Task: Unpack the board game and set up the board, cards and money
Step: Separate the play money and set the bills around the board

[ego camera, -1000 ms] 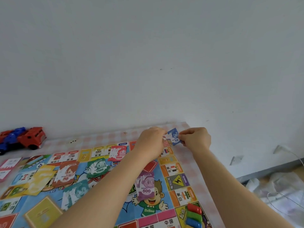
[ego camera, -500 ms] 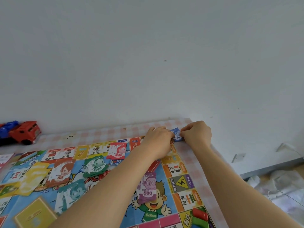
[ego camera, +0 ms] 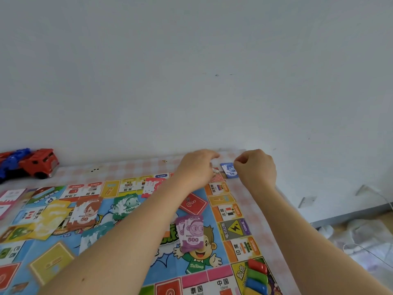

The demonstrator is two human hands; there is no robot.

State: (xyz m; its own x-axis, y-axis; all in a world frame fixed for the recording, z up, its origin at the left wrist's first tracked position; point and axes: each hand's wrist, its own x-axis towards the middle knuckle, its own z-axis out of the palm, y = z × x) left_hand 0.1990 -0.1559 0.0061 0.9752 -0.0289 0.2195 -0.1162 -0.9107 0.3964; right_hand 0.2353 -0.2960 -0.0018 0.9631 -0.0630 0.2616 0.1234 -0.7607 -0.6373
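A plain white wall (ego camera: 191, 71) is seen across the upper view, marked by a few small dark specks (ego camera: 216, 75). A table (ego camera: 131, 167), covered with a pink-and-white checked cloth, is set against it. At the right, a grey skirting board (ego camera: 348, 216) is seen above a pale floor (ego camera: 383, 221) strewn with white cables (ego camera: 359, 246). Everything is lit softly and evenly.

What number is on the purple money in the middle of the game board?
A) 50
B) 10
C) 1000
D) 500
D: the purple money lying on the board has 500 printed on it, just under the cartoon face.
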